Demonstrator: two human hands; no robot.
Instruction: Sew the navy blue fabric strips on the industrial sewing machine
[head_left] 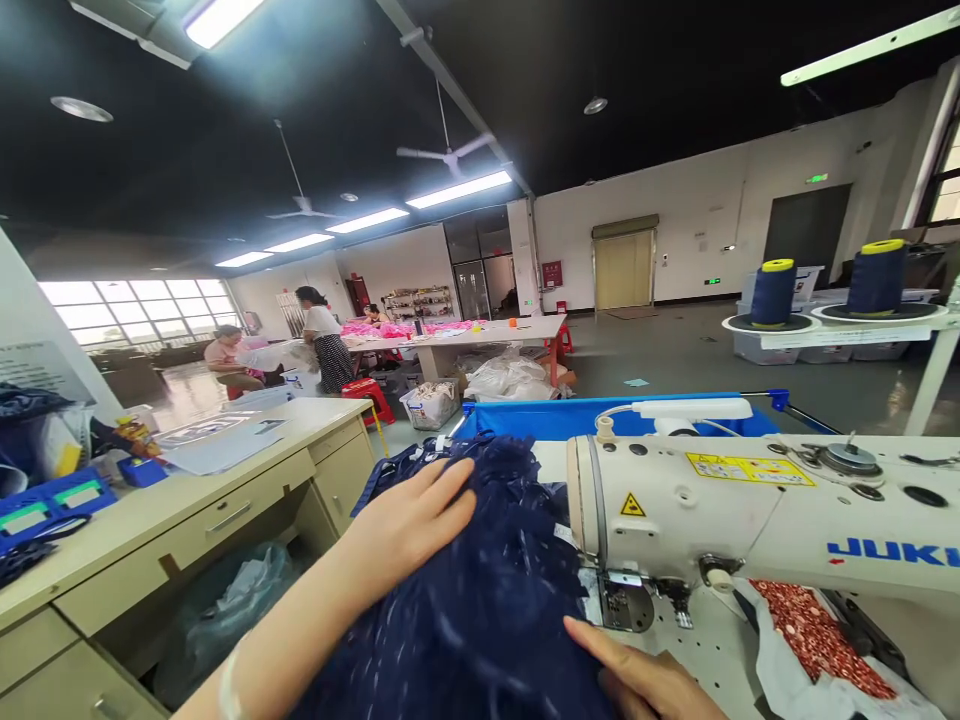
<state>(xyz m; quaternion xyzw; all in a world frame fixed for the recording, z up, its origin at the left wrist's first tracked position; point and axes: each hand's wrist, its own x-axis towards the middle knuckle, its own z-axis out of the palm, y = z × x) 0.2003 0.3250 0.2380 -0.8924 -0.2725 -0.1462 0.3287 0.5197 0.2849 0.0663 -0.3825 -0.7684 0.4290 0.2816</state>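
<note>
My left hand (405,525) lies flat, fingers spread, on top of a heap of dark navy fabric (480,590) that covers the sewing table in front of me. My right hand (637,670) rests at the lower right edge of the same fabric, fingers pointing left toward the needle area (679,600) of a white JUKI sewing machine (750,510). Neither hand grips the cloth; both press on it. The fabric bunches up left of the machine head.
A beige desk with drawers (225,510) stands to my left, with blue bins and papers on it. A blue bin (585,415) sits behind the machine. Two navy thread cones (877,275) stand at right. A bag of red bits (817,635) lies under the machine arm. Other people work at a far table (465,335).
</note>
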